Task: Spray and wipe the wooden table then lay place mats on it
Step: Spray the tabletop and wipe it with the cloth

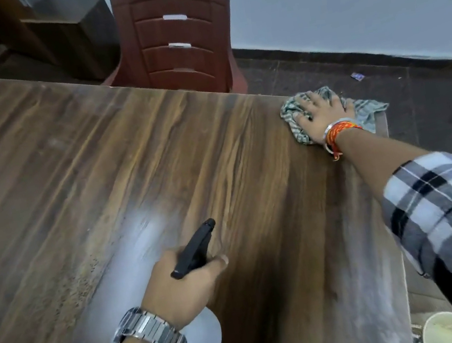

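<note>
The wooden table (98, 168) fills most of the view. My left hand (178, 287) grips a spray bottle (193, 251) with a black trigger head and a white body, held low over the near part of the table. Its nozzle points away from me. At the far right corner, my right hand (320, 116) lies flat with spread fingers on a green-and-white checked cloth (365, 118), pressing it onto the tabletop. Part of the cloth hangs past the table's right edge. No place mats are in view.
A brown plastic chair (177, 29) stands at the table's far edge. A dark wooden cabinet (71, 38) sits at the back left. Dark floor (430, 95) with small litter lies right of the table. A pale round object (445, 329) shows at the bottom right.
</note>
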The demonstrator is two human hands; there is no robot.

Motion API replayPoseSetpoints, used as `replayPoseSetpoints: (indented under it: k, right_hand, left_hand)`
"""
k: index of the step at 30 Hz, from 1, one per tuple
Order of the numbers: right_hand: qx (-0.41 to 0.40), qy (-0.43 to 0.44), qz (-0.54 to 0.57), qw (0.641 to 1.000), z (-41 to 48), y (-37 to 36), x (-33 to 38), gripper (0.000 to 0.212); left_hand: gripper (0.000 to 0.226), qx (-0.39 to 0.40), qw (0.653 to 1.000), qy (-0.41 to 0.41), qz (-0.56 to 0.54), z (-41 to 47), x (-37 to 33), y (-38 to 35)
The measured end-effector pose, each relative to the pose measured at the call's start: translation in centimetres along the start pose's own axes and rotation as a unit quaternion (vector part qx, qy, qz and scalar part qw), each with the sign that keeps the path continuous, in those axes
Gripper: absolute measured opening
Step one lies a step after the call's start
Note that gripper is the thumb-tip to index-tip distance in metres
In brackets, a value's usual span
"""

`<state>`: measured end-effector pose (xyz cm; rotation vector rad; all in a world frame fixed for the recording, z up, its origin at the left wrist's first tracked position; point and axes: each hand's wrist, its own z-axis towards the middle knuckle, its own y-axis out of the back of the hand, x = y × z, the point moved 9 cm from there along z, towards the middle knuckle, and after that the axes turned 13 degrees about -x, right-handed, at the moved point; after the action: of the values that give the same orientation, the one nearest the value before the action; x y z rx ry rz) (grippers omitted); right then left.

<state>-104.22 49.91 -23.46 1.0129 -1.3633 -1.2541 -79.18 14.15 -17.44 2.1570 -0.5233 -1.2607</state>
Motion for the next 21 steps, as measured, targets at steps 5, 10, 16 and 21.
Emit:
replayPoseSetpoints:
  k: [5, 10, 16, 21]
  right_hand:
    - [0.007, 0.12, -0.01, 0.993, -6.1, 0.0, 3.9, 0.062]
    - [0.021, 0.322, 0.004, 0.946, -21.8, -0.9, 13.1, 0.062]
    - [0.094, 0.629, -0.035, 0.771, -51.4, -4.0, 22.6, 0.06]
    - [0.157, 0.595, 0.073, 0.785, -55.1, -3.0, 20.0, 0.047]
  left_hand:
    - [0.058, -0.027, 0.998, 0.032, -0.035, -0.7, 1.1, 1.6]
    - [0.057, -0.044, 0.997, 0.045, -0.039, -2.6, 2.3, 3.0]
    - [0.05, -0.072, 0.995, 0.061, -0.044, -6.9, 5.2, 5.1]
    - [0.079, -0.089, 0.989, 0.081, -0.085, -10.8, 8.9, 8.4]
